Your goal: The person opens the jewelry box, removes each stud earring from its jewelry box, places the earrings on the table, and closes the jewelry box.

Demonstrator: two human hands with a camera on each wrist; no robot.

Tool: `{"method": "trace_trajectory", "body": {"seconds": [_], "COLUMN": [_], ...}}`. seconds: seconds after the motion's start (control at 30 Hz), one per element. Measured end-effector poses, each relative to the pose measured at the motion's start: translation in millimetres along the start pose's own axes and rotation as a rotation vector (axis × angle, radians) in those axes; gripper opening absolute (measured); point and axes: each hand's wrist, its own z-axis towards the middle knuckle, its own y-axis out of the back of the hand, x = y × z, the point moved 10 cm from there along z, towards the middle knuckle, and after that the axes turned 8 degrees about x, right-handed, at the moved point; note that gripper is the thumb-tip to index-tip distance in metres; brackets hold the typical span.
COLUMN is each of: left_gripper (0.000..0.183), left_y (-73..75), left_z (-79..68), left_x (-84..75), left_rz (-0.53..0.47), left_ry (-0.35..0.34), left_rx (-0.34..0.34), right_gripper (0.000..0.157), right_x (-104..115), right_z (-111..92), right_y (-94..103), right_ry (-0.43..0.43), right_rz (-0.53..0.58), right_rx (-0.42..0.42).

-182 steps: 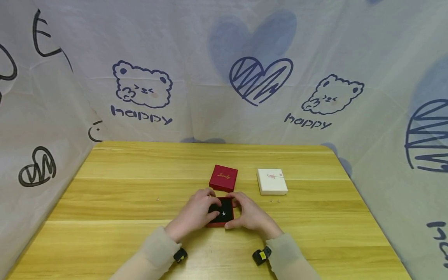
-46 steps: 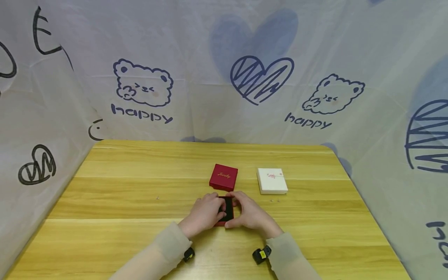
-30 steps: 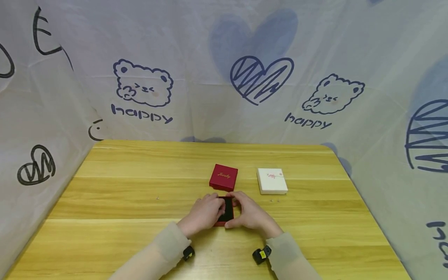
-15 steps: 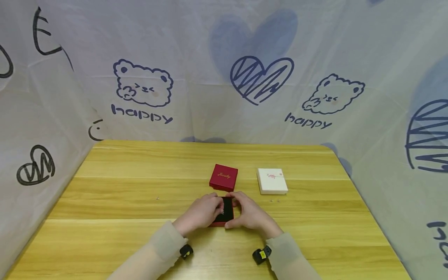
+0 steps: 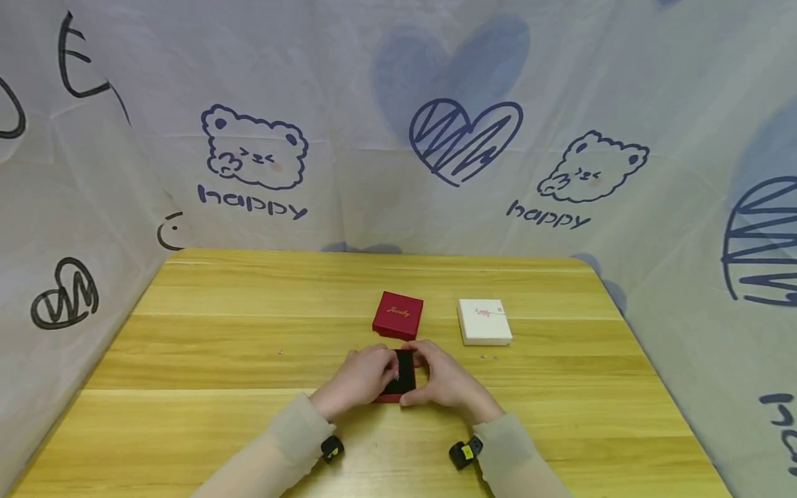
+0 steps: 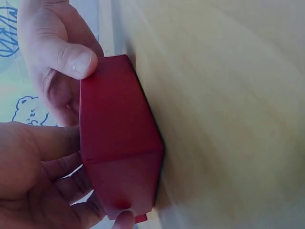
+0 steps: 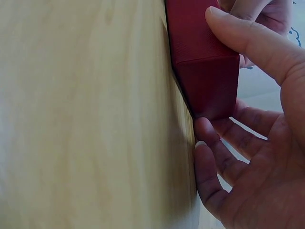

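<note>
An open red jewelry box (image 5: pixel 389 398) with a black insert (image 5: pixel 406 373) sits on the table between both hands. My right hand (image 5: pixel 445 380) holds its right side, thumb on the front wall and fingers at the far corner; in the right wrist view that thumb (image 7: pixel 243 36) lies along the red wall. Over the left part of the insert, my left hand (image 5: pixel 364 377) has its fingers curled and seems to pinch a tiny silvery star-shaped stud (image 5: pixel 397 377). In the left wrist view the box wall (image 6: pixel 116 109) hides those fingertips, while another fingertip touches the side wall.
Behind the box lies a red lid (image 5: pixel 398 315) with gold lettering. A white box (image 5: pixel 484 323) stands to its right, with two tiny shiny pieces (image 5: pixel 489 357) in front. Another tiny piece (image 5: pixel 281 353) lies to the left. A printed cloth (image 5: pixel 342 138) hangs behind the table.
The left hand moved right over the insert, covering the stud, then drew back slightly left, so the stud shows again at its fingertips. The right hand and box have stayed put.
</note>
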Motion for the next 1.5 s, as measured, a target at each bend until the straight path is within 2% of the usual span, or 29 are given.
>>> {"method": "trace_trajectory", "body": {"seconds": [0.1,0.27,0.47,0.57,0.73,0.97,1.23,1.5], "left_gripper": [0.02,0.021,0.016,0.014,0.012,0.01,0.01,0.011], "left_y": [-0.8,-0.8,4.6,11.4,31.2,57.7,84.6,103.0], "left_z": [0.1,-0.3,-3.4,-6.4,-14.9,-29.4,-49.8,-64.3], "left_x": [1.5,0.9,0.1,1.1,9.5,40.6,82.7,130.7], "left_rz": [-0.05,-0.073,-0.134,-0.154,-0.198,-0.244,-0.206,-0.206], "left_ry": [0.003,0.003,0.003,-0.021,-0.045,0.014,0.049,0.106], "left_rx": [0.003,0.025,0.055,0.038,-0.03,-0.088,-0.167,-0.207], "right_gripper": [0.087,0.088,0.087,0.087,0.088,0.089,0.089,0.089], "right_x": [0,1,1,0,-2,-5,-5,-4], "right_z": [0,0,-1,0,0,1,1,0], "right_y": [-0.2,-0.1,0.0,-0.1,-0.1,-0.7,-1.1,-1.4], "right_ry": [-0.001,-0.003,0.0,-0.002,-0.016,-0.03,-0.043,-0.047], "right_rz": [-0.006,-0.008,-0.003,-0.005,-0.012,0.005,0.001,0.001], "right_rx": [0.001,0.004,0.003,0.001,0.001,0.003,0.007,0.011]}}
